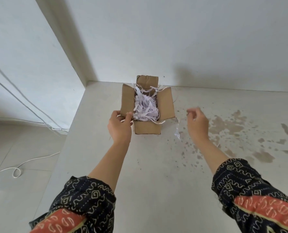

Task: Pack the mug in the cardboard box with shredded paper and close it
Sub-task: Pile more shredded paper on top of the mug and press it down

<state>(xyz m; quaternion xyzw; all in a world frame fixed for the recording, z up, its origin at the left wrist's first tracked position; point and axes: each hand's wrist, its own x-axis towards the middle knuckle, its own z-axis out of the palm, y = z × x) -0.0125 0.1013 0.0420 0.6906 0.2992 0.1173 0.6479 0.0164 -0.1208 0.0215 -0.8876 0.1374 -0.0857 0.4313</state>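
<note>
A small cardboard box (148, 127) stands on the pale counter near the back wall, all of its flaps open. White shredded paper (145, 107) fills it to the top and hides whatever lies underneath; no mug shows. My left hand (120, 125) touches the box's left flap at its near corner, fingers pinching a paper strip there. My right hand (197, 122) hovers to the right of the box with fingertips pinched together, and a thin paper strip (177, 130) dangles below it, blurred.
The counter (156, 174) ends at a left edge, with tiled floor and a white cable (16, 172) below. Brownish stains (227, 128) mark the counter to the right. A wall rises right behind the box.
</note>
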